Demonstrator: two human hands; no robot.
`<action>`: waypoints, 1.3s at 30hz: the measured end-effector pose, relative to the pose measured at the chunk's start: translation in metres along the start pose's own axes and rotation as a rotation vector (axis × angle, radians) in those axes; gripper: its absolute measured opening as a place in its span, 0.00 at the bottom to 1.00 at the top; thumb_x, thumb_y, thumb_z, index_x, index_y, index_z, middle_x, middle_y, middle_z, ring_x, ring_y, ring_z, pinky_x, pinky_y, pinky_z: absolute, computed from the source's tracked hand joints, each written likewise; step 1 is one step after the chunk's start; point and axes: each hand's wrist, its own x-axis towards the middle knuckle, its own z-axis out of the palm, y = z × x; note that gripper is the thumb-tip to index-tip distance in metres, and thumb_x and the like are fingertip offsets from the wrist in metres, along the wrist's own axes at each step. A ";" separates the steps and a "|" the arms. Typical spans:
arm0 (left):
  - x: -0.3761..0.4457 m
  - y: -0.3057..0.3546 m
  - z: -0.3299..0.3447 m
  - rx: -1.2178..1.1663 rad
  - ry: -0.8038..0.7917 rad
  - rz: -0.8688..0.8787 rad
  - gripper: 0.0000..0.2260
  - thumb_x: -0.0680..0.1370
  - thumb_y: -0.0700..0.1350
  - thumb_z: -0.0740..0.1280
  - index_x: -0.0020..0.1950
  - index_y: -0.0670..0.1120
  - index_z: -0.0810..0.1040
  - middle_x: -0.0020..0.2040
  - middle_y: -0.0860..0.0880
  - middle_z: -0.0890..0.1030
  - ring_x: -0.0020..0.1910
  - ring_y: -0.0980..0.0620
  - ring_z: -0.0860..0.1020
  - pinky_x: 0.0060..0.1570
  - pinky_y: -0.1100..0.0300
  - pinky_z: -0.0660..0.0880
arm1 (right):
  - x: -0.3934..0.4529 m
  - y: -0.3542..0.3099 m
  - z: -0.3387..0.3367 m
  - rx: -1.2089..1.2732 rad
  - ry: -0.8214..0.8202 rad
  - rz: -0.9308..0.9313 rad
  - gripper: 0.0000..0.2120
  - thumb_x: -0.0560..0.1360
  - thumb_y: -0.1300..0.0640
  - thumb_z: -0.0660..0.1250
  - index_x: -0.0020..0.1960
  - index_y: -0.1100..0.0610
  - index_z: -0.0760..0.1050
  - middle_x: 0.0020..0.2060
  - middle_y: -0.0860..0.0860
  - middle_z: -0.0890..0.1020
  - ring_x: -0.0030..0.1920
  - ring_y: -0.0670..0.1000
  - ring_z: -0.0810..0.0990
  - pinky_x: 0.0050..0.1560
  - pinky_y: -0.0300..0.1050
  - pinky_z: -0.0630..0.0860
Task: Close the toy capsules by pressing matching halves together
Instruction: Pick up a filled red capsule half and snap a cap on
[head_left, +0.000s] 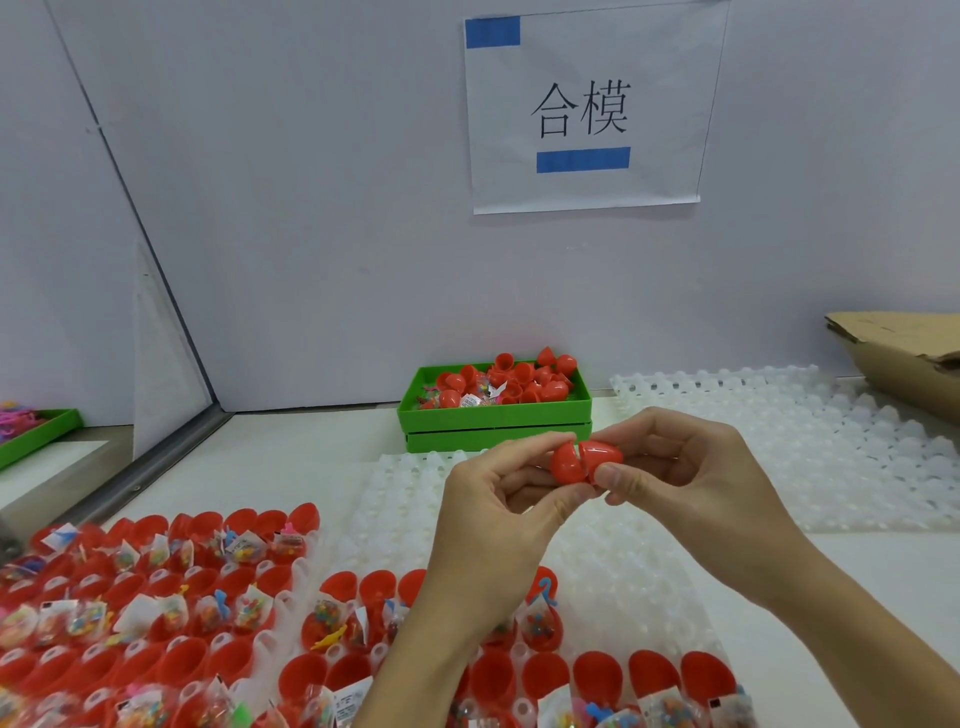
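Both hands meet above the middle of the white surface (883, 571), with one red capsule held between them. The left hand (498, 499) pinches the left half (565, 464) between thumb and curled fingers, and the right hand (691, 467) pinches the right half (602, 453) the same way, thumb underneath. The two halves touch along a visible seam that looks slightly angled, so the capsule seems aligned but not yet snapped shut. To do this step well, the rims should be squared up first so one lip sits evenly inside the other all the way round; then the push should run straight along the capsule's long axis, with the fingertips kept back from the seam so nothing is nipped. Squeezing the thin plastic walls sideways would probably ovalise a rim and make it skip off. In front of the person, red open halves (156, 597) holding small toy packets stand in rows on a white dimpled tray (395, 499), waiting their turn. A green bin (493, 415) by the wall holds more red pieces.
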 end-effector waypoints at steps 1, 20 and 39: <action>0.000 0.000 0.000 0.005 -0.005 0.007 0.17 0.68 0.45 0.75 0.57 0.52 0.82 0.49 0.53 0.86 0.49 0.57 0.84 0.49 0.67 0.79 | 0.000 0.000 0.000 -0.006 0.003 -0.002 0.13 0.65 0.56 0.73 0.48 0.60 0.81 0.40 0.51 0.87 0.39 0.51 0.85 0.40 0.37 0.80; 0.002 -0.002 0.000 0.017 0.037 0.000 0.16 0.65 0.46 0.76 0.51 0.47 0.85 0.45 0.49 0.86 0.45 0.53 0.85 0.47 0.64 0.80 | -0.002 -0.002 0.003 -0.032 0.008 0.002 0.06 0.69 0.64 0.74 0.46 0.58 0.82 0.39 0.51 0.86 0.39 0.53 0.85 0.40 0.38 0.81; 0.000 -0.006 0.005 0.293 0.106 0.062 0.13 0.72 0.34 0.74 0.54 0.46 0.86 0.40 0.55 0.78 0.44 0.57 0.77 0.41 0.65 0.78 | -0.004 0.002 0.016 -0.079 0.095 0.016 0.11 0.70 0.71 0.73 0.41 0.56 0.83 0.35 0.50 0.86 0.33 0.48 0.83 0.36 0.36 0.79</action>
